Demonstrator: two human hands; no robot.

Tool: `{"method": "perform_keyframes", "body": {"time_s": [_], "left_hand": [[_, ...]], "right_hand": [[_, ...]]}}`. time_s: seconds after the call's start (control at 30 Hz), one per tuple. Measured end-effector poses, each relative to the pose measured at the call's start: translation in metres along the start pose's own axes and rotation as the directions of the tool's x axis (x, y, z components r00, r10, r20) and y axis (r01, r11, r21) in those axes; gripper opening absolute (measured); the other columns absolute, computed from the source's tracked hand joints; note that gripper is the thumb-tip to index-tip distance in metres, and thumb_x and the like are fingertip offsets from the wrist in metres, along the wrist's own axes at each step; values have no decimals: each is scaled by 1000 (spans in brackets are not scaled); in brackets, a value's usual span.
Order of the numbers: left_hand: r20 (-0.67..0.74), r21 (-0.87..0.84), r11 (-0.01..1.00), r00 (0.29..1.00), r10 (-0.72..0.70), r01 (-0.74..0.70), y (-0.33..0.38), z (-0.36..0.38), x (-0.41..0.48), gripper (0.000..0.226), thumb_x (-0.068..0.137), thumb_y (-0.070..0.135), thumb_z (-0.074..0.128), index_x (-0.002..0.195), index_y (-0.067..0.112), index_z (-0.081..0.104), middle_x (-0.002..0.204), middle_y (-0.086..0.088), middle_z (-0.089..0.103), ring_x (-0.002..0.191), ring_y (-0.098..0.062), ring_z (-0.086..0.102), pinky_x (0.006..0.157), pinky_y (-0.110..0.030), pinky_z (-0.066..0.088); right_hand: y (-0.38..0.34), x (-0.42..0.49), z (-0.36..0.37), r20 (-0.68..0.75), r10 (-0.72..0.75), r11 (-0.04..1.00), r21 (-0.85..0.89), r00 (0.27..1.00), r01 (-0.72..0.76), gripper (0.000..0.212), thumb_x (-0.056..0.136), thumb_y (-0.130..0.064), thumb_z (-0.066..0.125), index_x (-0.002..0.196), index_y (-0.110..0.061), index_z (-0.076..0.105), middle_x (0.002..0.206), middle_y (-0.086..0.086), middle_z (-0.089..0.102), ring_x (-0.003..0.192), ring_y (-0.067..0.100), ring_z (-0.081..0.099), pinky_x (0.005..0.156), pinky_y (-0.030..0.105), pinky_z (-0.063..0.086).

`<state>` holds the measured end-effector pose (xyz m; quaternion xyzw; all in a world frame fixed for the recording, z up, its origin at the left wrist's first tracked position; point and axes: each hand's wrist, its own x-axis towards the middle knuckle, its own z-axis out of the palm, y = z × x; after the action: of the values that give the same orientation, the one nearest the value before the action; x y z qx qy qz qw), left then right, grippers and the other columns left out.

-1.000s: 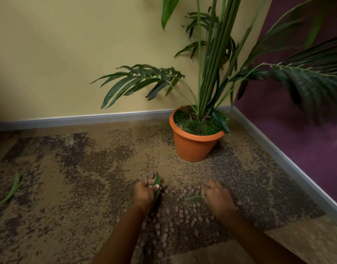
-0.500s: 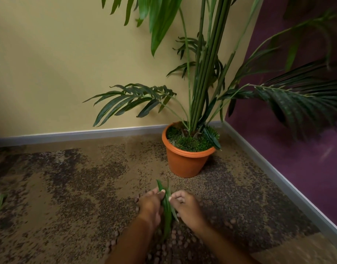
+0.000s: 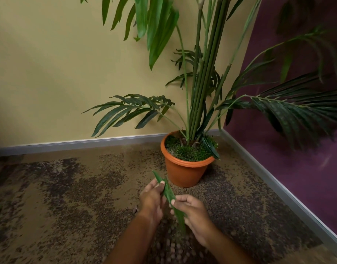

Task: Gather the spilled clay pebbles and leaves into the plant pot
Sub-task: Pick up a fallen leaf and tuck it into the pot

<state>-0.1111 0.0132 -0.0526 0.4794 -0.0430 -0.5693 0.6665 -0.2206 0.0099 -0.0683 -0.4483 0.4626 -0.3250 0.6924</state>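
My left hand (image 3: 151, 199) and right hand (image 3: 194, 212) both pinch the long leaf (image 3: 168, 191), which points tip-first at the plant pot (image 3: 184, 174) and stops just short of its near wall, my left hand the nearer to it.

Open carpet (image 3: 106, 187) to pot (image 3: 184, 174) — stems (image 3: 203, 82) within

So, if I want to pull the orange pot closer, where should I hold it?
Probably the rim of the orange pot, on its near left side. It juts out as a lip, while the wall below tapers. A dark leaf droops over the right rim and stems fill the middle, so come from the front left.
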Motion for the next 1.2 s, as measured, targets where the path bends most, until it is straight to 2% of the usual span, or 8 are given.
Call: {"method": "perform_keyframes", "body": {"time_s": [0.13, 0.4, 0.57, 0.67, 0.73, 1.0, 1.13, 1.2], "left_hand": [[-2, 8, 1000, 1000, 8, -7, -4, 7, -6, 34, 96, -5, 40, 129, -4, 46, 110, -26, 61, 72, -23, 61, 52, -21, 57], [58, 85, 996, 998, 32, -37, -8, 15, -4, 30, 97, 6, 36, 116, -2, 59, 80, -8, 66, 43, -4, 62, 42, -17, 49], [62, 15, 999, 997, -40, 39, -3, 14, -1, 24, 99, 17, 37, 109, 5, 55, 79, -5, 61, 62, -12, 62, 41, -15, 50], [24, 1, 1000, 1000, -1, 1, 0, 12, 2, 23, 100, 12, 36, 112, 12, 55, 77, -1, 58, 44, -3, 64, 43, -16, 49], [5, 12, 999, 999, 33, -33, 3, 10, 4, 28, 100, 10, 36, 121, 10, 54, 75, 0, 57, 47, -5, 63, 53, -22, 46], [-52, 190, 975, 991, 126, -114, -7, 9, 1, 26, 97, 6, 43, 120, -1, 53, 76, -4, 64, 65, -11, 60, 50, -19, 49], [38, 239, 967, 996, 86, -93, -18, 19, -6, 24, 97, 5, 43, 113, -6, 58, 77, -10, 66, 51, -7, 63, 51, -18, 54], [87, 216, 973, 994, 62, -80, -20, 25, -7, 26, 98, 7, 42, 113, -7, 58, 88, -18, 63, 62, -13, 61, 59, -23, 52]], "right_hand": [[-15, 6, -3, -89, -97, 994, 36, 991, 100, 9, 86, 0, 60, 92, -6, 61, 80, 9, 67, 66, 14, 60, 66, 21, 49], [-25, 5, -4, -29, -136, 989, -57, 990, 134, 10, 86, -2, 60, 85, -12, 62, 76, 3, 69, 63, 9, 61, 55, 13, 51], [-19, 2, -12, 21, -40, 993, -107, 999, 42, 7, 86, -3, 61, 89, -9, 62, 77, 4, 67, 64, 12, 59, 63, 22, 47], [-18, 1, -18, 68, -3, 984, -176, 998, 15, 8, 85, -2, 62, 87, -10, 61, 75, 4, 68, 60, 10, 58, 59, 19, 47], [-19, 0, -22, 81, -10, 977, -210, 997, 27, 10, 85, -2, 63, 85, -12, 61, 75, 4, 67, 58, 9, 58, 57, 18, 47], [-34, 9, -22, -100, -209, 971, -136, 973, 195, 9, 86, -5, 62, 89, -13, 62, 77, 1, 68, 63, 8, 59, 60, 16, 48], [-34, 19, -10, -200, -304, 923, -304, 931, 236, 6, 85, -5, 63, 90, -9, 63, 84, 6, 67, 74, 15, 63, 68, 24, 53], [-32, 22, -8, -239, -417, 825, -505, 877, 255, 5, 85, -8, 63, 88, -12, 63, 90, 5, 65, 83, 18, 64, 74, 30, 53]]}}
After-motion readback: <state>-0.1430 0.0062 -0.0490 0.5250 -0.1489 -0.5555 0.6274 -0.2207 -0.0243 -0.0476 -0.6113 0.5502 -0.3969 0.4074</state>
